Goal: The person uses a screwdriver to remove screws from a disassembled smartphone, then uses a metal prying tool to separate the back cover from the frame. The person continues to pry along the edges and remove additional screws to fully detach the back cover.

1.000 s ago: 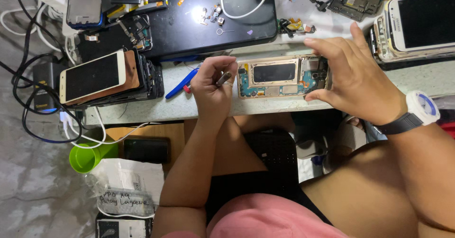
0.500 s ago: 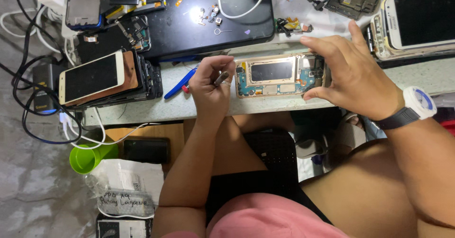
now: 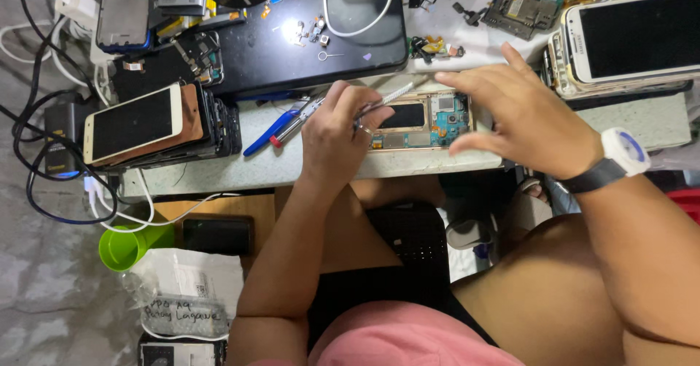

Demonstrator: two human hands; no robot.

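While the left hand (image 3: 339, 129) pinches metal tweezers (image 3: 386, 98) over the opened phone (image 3: 424, 122), the right hand (image 3: 521, 122) grips that phone's far end at the surface (image 3: 292, 163) front edge; screwdrivers (image 3: 281, 127) crowd left.
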